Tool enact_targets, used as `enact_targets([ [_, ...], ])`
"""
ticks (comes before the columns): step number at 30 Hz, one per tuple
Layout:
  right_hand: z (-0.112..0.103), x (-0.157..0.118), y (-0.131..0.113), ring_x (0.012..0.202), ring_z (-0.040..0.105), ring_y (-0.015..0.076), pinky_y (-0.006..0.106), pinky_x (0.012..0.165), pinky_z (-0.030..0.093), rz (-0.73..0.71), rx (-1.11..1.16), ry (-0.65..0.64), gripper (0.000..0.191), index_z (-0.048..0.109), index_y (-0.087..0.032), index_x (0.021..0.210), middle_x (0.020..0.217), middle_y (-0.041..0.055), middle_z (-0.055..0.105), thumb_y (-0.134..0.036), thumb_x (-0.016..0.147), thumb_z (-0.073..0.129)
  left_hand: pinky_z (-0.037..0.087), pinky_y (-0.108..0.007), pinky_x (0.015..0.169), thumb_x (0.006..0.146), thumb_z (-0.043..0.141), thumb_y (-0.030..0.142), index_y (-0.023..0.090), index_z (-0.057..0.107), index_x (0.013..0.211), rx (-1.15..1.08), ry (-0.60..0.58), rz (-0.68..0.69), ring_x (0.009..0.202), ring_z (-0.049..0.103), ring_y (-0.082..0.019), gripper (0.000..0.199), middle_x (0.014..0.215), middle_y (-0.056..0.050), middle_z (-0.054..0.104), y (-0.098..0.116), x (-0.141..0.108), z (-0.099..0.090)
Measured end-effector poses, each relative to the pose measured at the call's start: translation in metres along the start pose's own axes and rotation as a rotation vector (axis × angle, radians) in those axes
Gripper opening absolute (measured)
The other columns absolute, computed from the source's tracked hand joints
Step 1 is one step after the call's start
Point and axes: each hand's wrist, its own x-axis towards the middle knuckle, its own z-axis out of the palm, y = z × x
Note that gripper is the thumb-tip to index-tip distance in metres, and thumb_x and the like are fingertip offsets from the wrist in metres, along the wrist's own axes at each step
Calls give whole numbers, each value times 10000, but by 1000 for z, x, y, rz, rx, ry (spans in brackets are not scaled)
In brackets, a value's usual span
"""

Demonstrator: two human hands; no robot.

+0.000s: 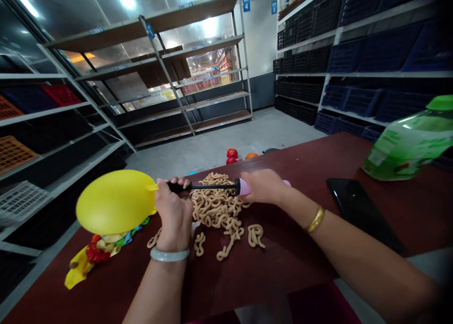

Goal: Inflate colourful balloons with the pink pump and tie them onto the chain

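Left grip (173, 210) on pump (214, 186), balloon (115, 201) inflated

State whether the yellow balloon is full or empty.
Filled, though whether to its limit I cannot tell: the yellow balloon swells smooth and rounded, unlike the limp balloons on the table.

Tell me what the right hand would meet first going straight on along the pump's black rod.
Likely the left hand, gripping the pump near its black end; tan strands look piled below or behind that line, though depth is unclear.
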Motion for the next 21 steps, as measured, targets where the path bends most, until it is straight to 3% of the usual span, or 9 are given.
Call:
enact_targets([
  [13, 0, -13, -32, 767, 678, 273, 305, 595, 379, -34, 58, 64, 460, 576, -187, 1041, 845, 83, 713, -553, 763, 582, 451, -272, 605, 892, 595, 324, 193, 449, 779, -15, -155, -161, 634, 497, -120, 226, 728, 12, 477, -45, -76, 35],
  [17, -1, -12, -33, 765, 680, 272, 308, 599, 381, -28, 86, 71, 463, 572, -199, 1078, 854, 73, 718, -552, 777, 567, 454, -278, 601, 893, 591, 320, 192, 451, 777, 6, -165, -166, 632, 494, -121, 222, 728, 11, 473, -43, -74, 38],
  [21, 0, -8, -27, 770, 677, 263, 306, 608, 377, -11, 93, 43, 493, 566, -223, 1102, 888, 69, 720, -607, 796, 520, 433, -262, 569, 882, 598, 301, 192, 456, 783, 31, -139, -119, 614, 491, -120, 205, 700, 16, 465, -26, -48, 31],
])
